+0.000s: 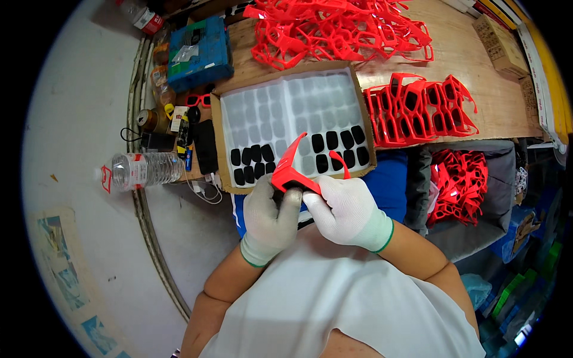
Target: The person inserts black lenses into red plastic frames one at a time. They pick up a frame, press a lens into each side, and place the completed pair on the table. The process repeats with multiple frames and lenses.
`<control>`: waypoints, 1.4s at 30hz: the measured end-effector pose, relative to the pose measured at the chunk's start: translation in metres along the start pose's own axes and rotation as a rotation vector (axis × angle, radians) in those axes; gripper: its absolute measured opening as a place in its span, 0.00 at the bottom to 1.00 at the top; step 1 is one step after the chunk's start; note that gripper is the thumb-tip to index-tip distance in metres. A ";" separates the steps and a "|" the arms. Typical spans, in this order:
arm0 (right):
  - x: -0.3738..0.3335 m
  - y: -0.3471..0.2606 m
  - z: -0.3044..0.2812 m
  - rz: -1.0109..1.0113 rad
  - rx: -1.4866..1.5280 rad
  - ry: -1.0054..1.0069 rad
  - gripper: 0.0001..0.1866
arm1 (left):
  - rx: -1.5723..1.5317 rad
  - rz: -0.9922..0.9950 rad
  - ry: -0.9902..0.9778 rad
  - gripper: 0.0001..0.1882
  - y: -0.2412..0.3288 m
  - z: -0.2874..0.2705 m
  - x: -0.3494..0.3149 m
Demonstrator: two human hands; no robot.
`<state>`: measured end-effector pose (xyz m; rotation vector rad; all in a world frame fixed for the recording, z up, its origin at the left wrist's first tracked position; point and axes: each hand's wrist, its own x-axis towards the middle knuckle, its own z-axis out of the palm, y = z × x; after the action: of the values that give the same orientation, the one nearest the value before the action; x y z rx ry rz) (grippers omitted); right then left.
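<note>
Both my hands wear white knit gloves with green cuffs. Between them is a red sunglasses frame (289, 173), its temples pointing up and away from me. My left hand (270, 216) grips one side, with the thumb against a lens opening. My right hand (346, 209) closes on the other side, thumb at the front. Whether a lens sits under the thumbs is hidden. Just beyond the hands lies a shallow cardboard box (218, 128) with dark lenses (347, 139) in rows. A translucent sheet (285, 107) covers the lenses farther back.
Red frames (340, 33) pile up at the back; sunglasses with dark lenses (412, 110) stand in rows to the right. A grey fabric bin (489, 215) holds more red frames. On the left are a blue box (200, 53), a water bottle (146, 170) and a black phone-like slab (206, 146).
</note>
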<state>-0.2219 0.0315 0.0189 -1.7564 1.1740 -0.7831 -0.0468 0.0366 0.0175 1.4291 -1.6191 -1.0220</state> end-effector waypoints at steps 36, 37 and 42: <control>-0.025 0.258 -0.307 0.827 -0.714 0.579 0.16 | -0.677 -0.906 0.139 0.08 -0.231 -0.016 0.379; -0.025 0.258 -0.307 0.785 -0.730 0.629 0.16 | -0.715 -0.913 0.166 0.08 -0.224 -0.016 0.377; -0.025 0.262 -0.301 0.743 -0.765 0.641 0.15 | -0.888 -0.839 0.253 0.07 -0.157 0.021 0.362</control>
<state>-0.5888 -0.0875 -0.0872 -1.4118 2.6218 -0.4474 -0.0415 -0.3315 -0.1263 1.4692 -0.2079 -1.6413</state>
